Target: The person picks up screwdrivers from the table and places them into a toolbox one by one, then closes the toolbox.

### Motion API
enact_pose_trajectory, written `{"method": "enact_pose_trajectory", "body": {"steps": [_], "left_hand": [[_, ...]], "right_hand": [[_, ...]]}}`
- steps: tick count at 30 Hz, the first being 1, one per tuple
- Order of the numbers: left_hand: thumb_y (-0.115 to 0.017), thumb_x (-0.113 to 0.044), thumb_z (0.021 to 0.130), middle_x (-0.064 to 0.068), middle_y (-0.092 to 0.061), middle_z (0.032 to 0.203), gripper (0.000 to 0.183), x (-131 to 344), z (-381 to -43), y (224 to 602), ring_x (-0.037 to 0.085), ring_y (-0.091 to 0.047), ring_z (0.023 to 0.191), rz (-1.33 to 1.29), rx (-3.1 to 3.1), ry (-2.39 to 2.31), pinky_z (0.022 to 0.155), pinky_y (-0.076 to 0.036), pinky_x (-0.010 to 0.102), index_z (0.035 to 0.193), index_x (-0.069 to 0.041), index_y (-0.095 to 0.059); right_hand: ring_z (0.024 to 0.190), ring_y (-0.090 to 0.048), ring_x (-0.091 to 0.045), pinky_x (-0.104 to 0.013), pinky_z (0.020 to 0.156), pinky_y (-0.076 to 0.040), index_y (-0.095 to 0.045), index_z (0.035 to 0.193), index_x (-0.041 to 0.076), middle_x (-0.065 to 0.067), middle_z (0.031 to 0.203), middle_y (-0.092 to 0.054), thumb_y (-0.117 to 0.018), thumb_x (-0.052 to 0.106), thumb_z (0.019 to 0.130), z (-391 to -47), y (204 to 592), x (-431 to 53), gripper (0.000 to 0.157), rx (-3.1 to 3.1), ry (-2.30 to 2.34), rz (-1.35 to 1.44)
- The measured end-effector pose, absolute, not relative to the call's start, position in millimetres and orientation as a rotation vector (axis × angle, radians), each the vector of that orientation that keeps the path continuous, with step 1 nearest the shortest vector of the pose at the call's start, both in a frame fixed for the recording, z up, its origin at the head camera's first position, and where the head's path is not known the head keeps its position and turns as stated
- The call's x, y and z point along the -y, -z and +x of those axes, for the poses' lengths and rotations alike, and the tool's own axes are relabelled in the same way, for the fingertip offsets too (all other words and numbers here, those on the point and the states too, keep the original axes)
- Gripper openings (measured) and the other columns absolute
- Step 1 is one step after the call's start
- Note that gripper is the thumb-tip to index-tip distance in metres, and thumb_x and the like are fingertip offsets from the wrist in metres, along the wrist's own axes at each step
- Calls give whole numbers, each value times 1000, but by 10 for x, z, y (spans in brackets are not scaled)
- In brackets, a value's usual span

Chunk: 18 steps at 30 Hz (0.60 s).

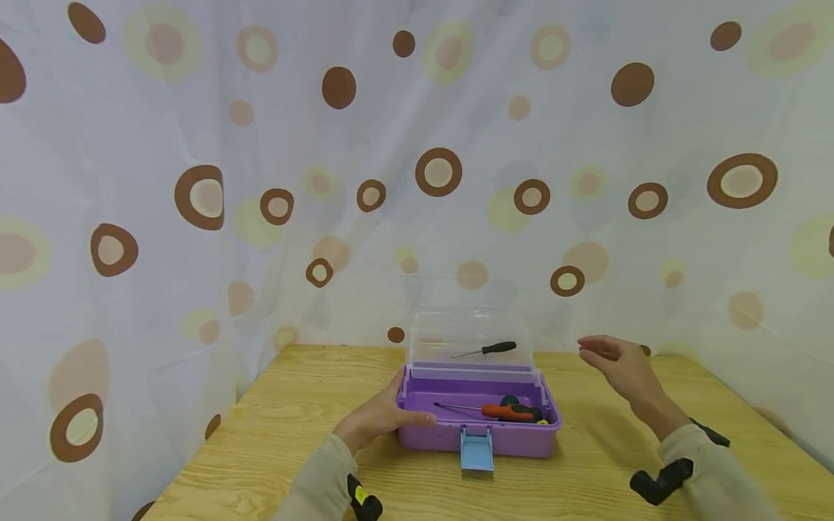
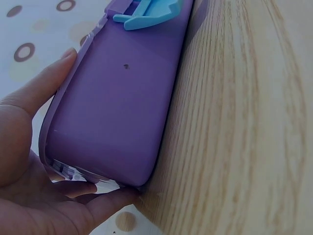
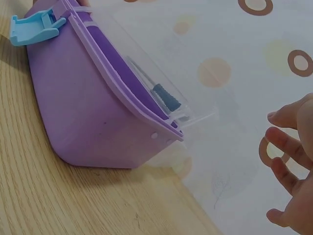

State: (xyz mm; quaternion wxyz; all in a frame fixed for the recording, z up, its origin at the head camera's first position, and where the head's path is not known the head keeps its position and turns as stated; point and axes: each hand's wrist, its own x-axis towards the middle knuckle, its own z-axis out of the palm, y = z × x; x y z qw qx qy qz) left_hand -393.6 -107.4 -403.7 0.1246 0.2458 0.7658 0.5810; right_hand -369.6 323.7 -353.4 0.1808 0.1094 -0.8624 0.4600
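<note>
A purple toolbox [image 1: 436,434] sits on the table with its clear lid [image 1: 430,340] swung open at the back. My left hand [image 1: 384,414] grips the box's left end, thumb along the front rim and fingers round the side, as the left wrist view shows too. Inside lies a screwdriver with a red and black handle [image 1: 511,412], beside other partly hidden dark and yellow pieces. A small black-handled screwdriver [image 1: 500,347] shows against the lid. My right hand [image 1: 625,365] hovers right of the box, fingers loosely bent and holding nothing.
A light blue latch [image 1: 477,450] hangs down from the box's front. The wooden table [image 1: 260,434] extends to both sides, with a dotted curtain [image 1: 391,145] behind and at the sides. Dark devices [image 1: 661,483] are strapped on the sleeves.
</note>
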Motion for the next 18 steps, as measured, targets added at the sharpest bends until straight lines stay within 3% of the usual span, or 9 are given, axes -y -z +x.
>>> {"method": "enact_pose_trajectory", "body": {"steps": [7, 10, 13, 15, 18], "left_hand": [[-84, -25, 88, 20, -34, 159, 115, 1062, -3930, 4048, 40, -40, 139, 704, -2234, -1693, 117, -25, 59, 166, -13, 0], [-84, -24, 88, 21, -34, 158, 115, 1063, -3923, 4042, 41, -40, 139, 708, -2227, -1699, 117, -26, 59, 166, -13, 0], [-84, -23, 87, 20, -35, 158, 115, 1067, -3921, 4033, 41, -42, 138, 710, -2227, -1705, 117, -27, 59, 166, -13, -1], [-84, -23, 88, 20, -36, 157, 114, 1068, -3921, 4027, 40, -42, 137, 712, -2229, -1705, 117, -27, 59, 166, -13, -1], [-84, -23, 87, 18, -36, 158, 115, 1066, -3924, 4027, 39, -42, 137, 710, -2243, -1695, 117, -26, 59, 166, -14, -1]], "right_hand": [[125, -52, -47, -59, 95, -47, -55, 143, -6, -28, 137, -58, -58, 37, 107, -3616, 3648, -3515, 55, 2454, -1283, 208], [125, -51, -47, -42, 89, -53, -55, 143, -5, -28, 139, -56, -57, 38, 108, -3594, 3695, -3641, 56, 2466, -1240, 179], [128, -48, -50, -23, 80, -51, -54, 144, -6, -30, 146, -49, -55, 40, 108, -3574, 3727, -3742, 58, 2481, -1200, 171], [129, -46, -52, -29, 84, -52, -53, 144, -7, -33, 149, -45, -55, 40, 108, -3553, 3741, -3797, 59, 2484, -1192, 165], [130, -43, -54, -51, 95, -49, -51, 145, -8, -35, 150, -43, -54, 42, 108, -3521, 3771, -3875, 63, 2481, -1217, 127]]}}
